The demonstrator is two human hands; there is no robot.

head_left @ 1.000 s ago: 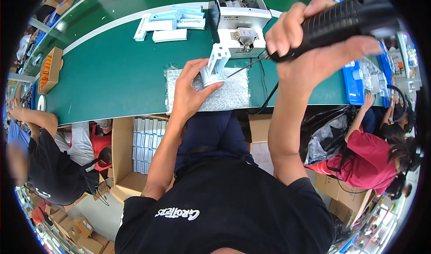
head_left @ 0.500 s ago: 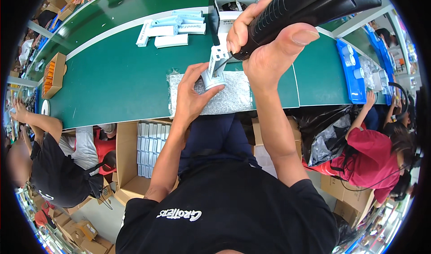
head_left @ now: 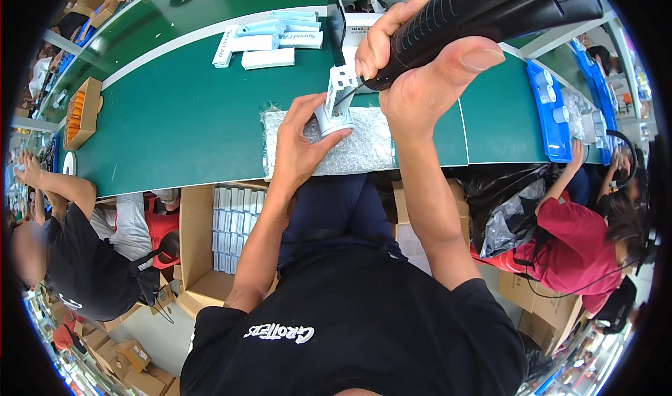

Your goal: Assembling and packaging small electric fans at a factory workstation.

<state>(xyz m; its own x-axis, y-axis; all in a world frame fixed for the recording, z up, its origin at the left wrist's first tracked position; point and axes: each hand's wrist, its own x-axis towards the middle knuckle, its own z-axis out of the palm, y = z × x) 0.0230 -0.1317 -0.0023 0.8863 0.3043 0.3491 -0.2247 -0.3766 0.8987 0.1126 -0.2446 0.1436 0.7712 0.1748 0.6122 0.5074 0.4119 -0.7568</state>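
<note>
Holds a pale blue plastic part (head_left: 334, 122) roughly upright in the left grip (head_left: 301, 143), closed about its round base with the thumb on the near side and the fingers curled along the left. Clasps the thick handle of a black power screwdriver (head_left: 490, 29) in the right grip (head_left: 420, 92), fingers wrapped over the far side and thumb stretched along the near side. Angles the thin shaft (head_left: 352, 95) down and leftward into the open side of the part; cannot tell the exact contact at the tip. Has the part over the far side of a sheet of bubble wrap (head_left: 367, 147), spread near the front edge of the green bench (head_left: 175, 126). Has a silver and black machine (head_left: 350, 33) just beyond the right grip, partly hidden by it, and left of that a loose pile of pale blue and white parts (head_left: 266, 43). Has farther left a small cardboard box (head_left: 90, 119) of orange items (head_left: 75, 116), and well to the right a blue tray (head_left: 553, 142) with pale cups (head_left: 560, 114). Has beside the left forearm, below bench level, an open carton (head_left: 196, 235) packed with rows of pale pieces (head_left: 234, 228).
</note>
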